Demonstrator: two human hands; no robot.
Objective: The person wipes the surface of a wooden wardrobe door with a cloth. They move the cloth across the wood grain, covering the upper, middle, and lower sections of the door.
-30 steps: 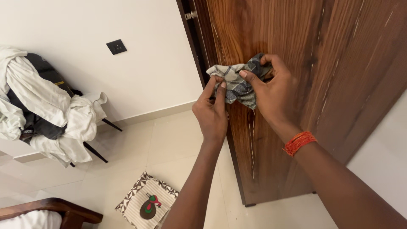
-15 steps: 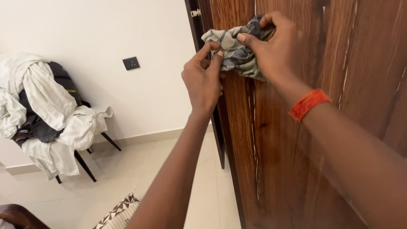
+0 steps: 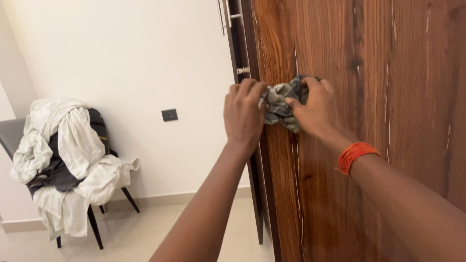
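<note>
A crumpled grey checked cloth (image 3: 280, 103) is pressed against the face of a brown wooden door (image 3: 378, 126), near its left edge. My right hand (image 3: 315, 109) grips the cloth from the right, an orange thread band on its wrist. My left hand (image 3: 244, 114) holds the cloth's left end, fingers curled over the door's edge. Both arms reach up from the bottom of the view.
A dark chair (image 3: 94, 145) piled with white and dark clothes stands at the left against a cream wall. A black wall socket (image 3: 169, 115) sits on that wall. A metal hinge (image 3: 242, 70) shows behind the door edge. Pale tiled floor (image 3: 141, 233) lies below.
The view has tilted up and come closer to the door; the floor mat is out of view. Both hands stay on the cloth, now lower in the view.
</note>
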